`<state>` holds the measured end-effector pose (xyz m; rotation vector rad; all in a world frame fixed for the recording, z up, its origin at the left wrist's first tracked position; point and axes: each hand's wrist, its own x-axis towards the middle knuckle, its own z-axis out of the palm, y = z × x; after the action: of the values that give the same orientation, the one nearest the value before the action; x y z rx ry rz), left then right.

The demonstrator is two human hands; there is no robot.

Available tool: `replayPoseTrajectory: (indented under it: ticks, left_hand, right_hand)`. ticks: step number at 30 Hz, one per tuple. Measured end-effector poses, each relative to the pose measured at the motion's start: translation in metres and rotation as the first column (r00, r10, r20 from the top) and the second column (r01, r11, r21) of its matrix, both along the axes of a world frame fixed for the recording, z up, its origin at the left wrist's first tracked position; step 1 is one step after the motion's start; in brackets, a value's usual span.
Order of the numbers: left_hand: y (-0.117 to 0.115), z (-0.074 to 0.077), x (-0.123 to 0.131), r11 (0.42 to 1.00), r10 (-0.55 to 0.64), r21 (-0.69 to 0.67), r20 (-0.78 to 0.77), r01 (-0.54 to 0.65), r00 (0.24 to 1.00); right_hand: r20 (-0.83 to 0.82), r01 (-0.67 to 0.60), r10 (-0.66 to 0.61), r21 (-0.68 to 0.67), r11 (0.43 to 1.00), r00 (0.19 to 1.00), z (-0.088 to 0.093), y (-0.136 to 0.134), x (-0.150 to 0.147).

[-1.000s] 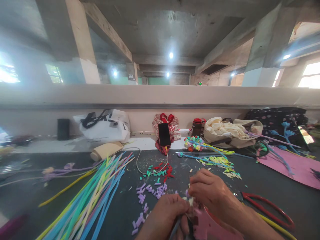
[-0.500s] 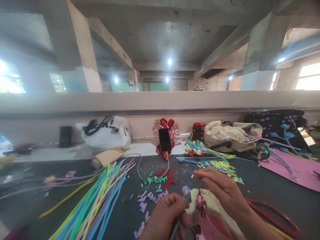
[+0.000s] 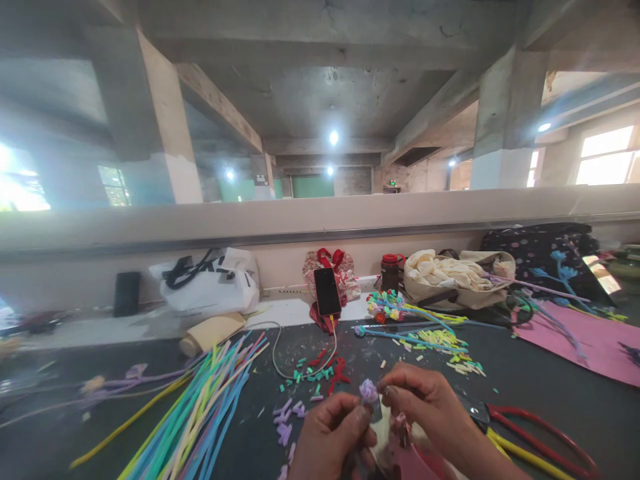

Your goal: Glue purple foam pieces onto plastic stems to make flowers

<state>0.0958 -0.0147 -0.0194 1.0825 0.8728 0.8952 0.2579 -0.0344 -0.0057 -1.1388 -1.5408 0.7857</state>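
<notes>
My left hand [image 3: 335, 433] is closed in a pinch around the grey stem of a small purple pipe-cleaner flower [image 3: 369, 391], holding it upright. My right hand [image 3: 425, 407] has thumb and forefinger pinched together right at the flower's right edge; whatever small thing lies between those fingertips is hidden. Beneath the right hand a pink glue gun [image 3: 407, 448] rests on a pale cloth, its nozzle end partly covered. Short purple pieces [image 3: 284, 433] lie scattered left of my left hand. Green pieces [image 3: 300, 377] and red pieces [image 3: 340, 373] are just beyond.
Long coloured pipe cleaners [image 3: 195, 413] fan out at left. Red-handled cutters [image 3: 540, 427] lie to the right. Behind are finished flowers [image 3: 385, 307], yellow pieces [image 3: 435, 340], a propped phone [image 3: 327, 292] with its cable, a bottle [image 3: 391, 273], bags [image 3: 205, 287] and pink sheet [image 3: 575, 340].
My right hand has come down and left, its outstretched fingers closing into a pinch beside the flower. My left hand still holds the stem. The view has tilted slightly, uncovering the cutters' head.
</notes>
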Motion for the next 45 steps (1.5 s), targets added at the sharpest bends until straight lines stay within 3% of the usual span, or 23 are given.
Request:
replayPoseTrajectory:
  ticks: [6, 10, 14, 18, 21, 24, 28, 31, 35, 40, 45]
  left_hand:
    - [0.002, -0.005, 0.001, 0.999, -0.039, -0.018, 0.002, 0.039, 0.999]
    - [0.006, -0.008, -0.001, 0.999, -0.038, -0.015, 0.025, 0.038, 0.999]
    - [0.006, -0.002, -0.008, 0.999, -0.043, -0.004, 0.082, 0.043, 0.996]
    - [0.002, 0.007, -0.011, 0.996, -0.002, -0.090, 0.216, 0.022, 0.976]
    - [0.000, 0.010, -0.009, 0.980, 0.065, -0.200, 0.336, 0.003, 0.940]
    - [0.001, 0.007, -0.006, 0.956, 0.070, -0.287, 0.435, 0.064, 0.898]
    - [0.002, 0.000, -0.005, 0.925, 0.054, -0.363, 0.412, 0.109, 0.910]
    - [0.002, -0.005, -0.004, 0.926, 0.053, -0.362, 0.401, 0.105, 0.914]
    - [0.002, -0.006, -0.002, 0.940, -0.003, -0.314, 0.379, 0.131, 0.925]
    - [0.007, -0.010, -0.002, 0.960, -0.057, -0.230, 0.401, 0.161, 0.914]
    - [0.014, -0.017, -0.005, 0.983, -0.036, -0.157, 0.359, 0.098, 0.933]
  right_hand:
    - [0.068, 0.018, -0.021, 0.047, 0.999, 0.997, -0.004, -0.001, -0.002]
    - [0.036, 0.008, -0.008, 0.004, 1.000, 0.999, -0.004, -0.003, -0.004]
    - [0.053, 0.003, -0.003, -0.004, 1.000, 0.999, -0.009, -0.001, -0.002]
    - [0.023, -0.020, 0.020, -0.026, 0.999, 1.000, -0.015, 0.000, -0.005]
    - [-0.069, -0.103, 0.094, -0.133, 0.986, 0.993, -0.012, -0.003, -0.016]
    - [-0.153, -0.246, 0.216, -0.216, 0.945, 0.964, -0.005, -0.008, -0.032]
    - [-0.241, -0.406, 0.350, -0.243, 0.881, 0.905, -0.007, -0.006, -0.049]
    - [-0.363, -0.448, 0.341, -0.270, 0.852, 0.867, -0.016, -0.002, -0.053]
    - [-0.368, -0.396, 0.260, -0.365, 0.843, 0.893, -0.020, 0.001, -0.052]
    - [-0.183, -0.143, 0.078, -0.376, 0.916, 0.980, -0.020, 0.000, -0.052]
    - [-0.073, -0.128, 0.109, -0.362, 0.923, 0.991, -0.018, -0.003, -0.049]
